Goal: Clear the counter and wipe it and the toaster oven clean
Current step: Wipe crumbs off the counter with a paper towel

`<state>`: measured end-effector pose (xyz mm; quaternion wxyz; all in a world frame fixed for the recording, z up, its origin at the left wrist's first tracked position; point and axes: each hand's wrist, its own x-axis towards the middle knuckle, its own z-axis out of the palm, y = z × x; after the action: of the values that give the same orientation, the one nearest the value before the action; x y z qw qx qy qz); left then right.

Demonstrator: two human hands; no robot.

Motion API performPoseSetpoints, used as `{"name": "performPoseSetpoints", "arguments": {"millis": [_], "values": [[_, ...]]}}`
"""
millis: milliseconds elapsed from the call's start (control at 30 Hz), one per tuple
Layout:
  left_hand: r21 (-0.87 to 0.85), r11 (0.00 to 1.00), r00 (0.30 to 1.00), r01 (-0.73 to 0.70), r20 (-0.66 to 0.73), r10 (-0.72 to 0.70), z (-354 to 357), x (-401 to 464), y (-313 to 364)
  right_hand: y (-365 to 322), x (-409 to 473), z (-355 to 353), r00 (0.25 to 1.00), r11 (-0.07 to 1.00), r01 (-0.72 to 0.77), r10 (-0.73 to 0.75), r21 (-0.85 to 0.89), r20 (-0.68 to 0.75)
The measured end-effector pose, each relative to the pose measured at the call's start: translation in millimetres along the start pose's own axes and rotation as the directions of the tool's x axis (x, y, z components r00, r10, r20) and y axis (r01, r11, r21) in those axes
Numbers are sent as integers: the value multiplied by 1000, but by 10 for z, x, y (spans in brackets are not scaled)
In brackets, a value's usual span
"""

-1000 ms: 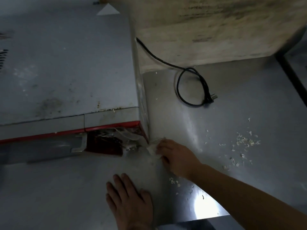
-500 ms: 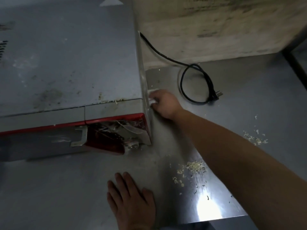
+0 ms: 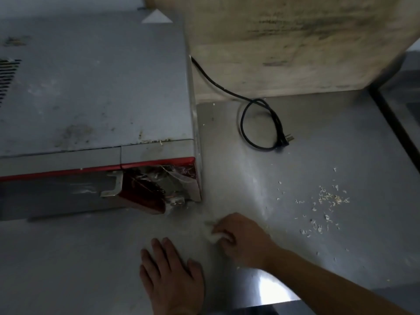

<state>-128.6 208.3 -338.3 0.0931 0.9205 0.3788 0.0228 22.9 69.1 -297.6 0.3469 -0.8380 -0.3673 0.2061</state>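
the left hand (image 3: 172,278) lies flat on the steel counter (image 3: 341,155) at the near edge, palm down, fingers spread and pointing away, holding nothing. just to its right the right hand (image 3: 242,238) presses down on the counter with fingers curled over a small pale rag (image 3: 214,235), of which only a blurred white bit shows at the fingertips; the forearm runs in from the lower right. the hand and rag sit near the front right corner of the oven (image 3: 91,87), not touching it. the oven stands on the left of the counter, its long side running left to right, its front facing the person. its grey top is smeared with stains and has crumbs along the front seam; a red strip edges the front, and the right end of the front looks broken open, with torn film and a metal bracket showing. right of the hand, pale crumbs (image 3: 327,201) lie scattered on the counter. farther back a black cord (image 3: 259,123) loops from behind the oven, its plug lying loose on the steel. behind it stands a stained wooden board (image 3: 295,42).
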Motion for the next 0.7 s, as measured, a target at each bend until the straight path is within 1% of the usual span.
{"name": "performPoseSetpoints", "arguments": {"millis": [33,67,100,133,167,200,267,333,400,433,467,533,633,700], "values": [[4,1000,1000,-1,-12,1,6,0,0,-23,68,-111,991,992,-107,112,71,-74],[7,1000,1000,0,-21,0,12,4,0,-32,189,-242,965,972,-179,204,153,-162],[10,1000,1000,1,-25,-1,16,6,-1,-20,354,-390,927,942,-219,282,254,-247],[15,1000,1000,1,-25,0,19,8,2,4,558,-547,886,906,-228,345,356,-311],[22,1000,1000,-2,-25,3,21,7,7,32,784,-691,851,890,-216,373,401,-370],[31,1000,1000,-6,-30,7,29,8,10,63,1030,-818,827,898,-200,369,391,-424],[42,999,999,-6,-42,8,41,18,6,153,1525,-972,822,939,-187,310,288,-477],[57,998,998,-14,-57,18,78,30,-7,267,2012,-1065,849,969,-206,245,133,-468],[75,997,997,-26,-74,31,131,46,-29,364,2414,-1101,906,971,-212,154,-109,-394],[80,996,996,-29,-82,35,155,52,-45,394,2558,-1097,933,959,-199,123,-200,-339],[84,996,996,-30,-86,37,181,57,-63,425,2674,-1077,951,950,-188,112,-249,-288],[92,995,995,-32,-87,40,206,56,-81,466,2801,-1005,961,942,-195,129,-273,-243],[93,995,995,-38,-93,47,177,65,-74,485,2755,-796,956,931,-213,136,-295,-261],[92,995,996,-38,-73,45,137,55,-55,455,2531,-606,969,939,-153,81,-308,-235]]}}
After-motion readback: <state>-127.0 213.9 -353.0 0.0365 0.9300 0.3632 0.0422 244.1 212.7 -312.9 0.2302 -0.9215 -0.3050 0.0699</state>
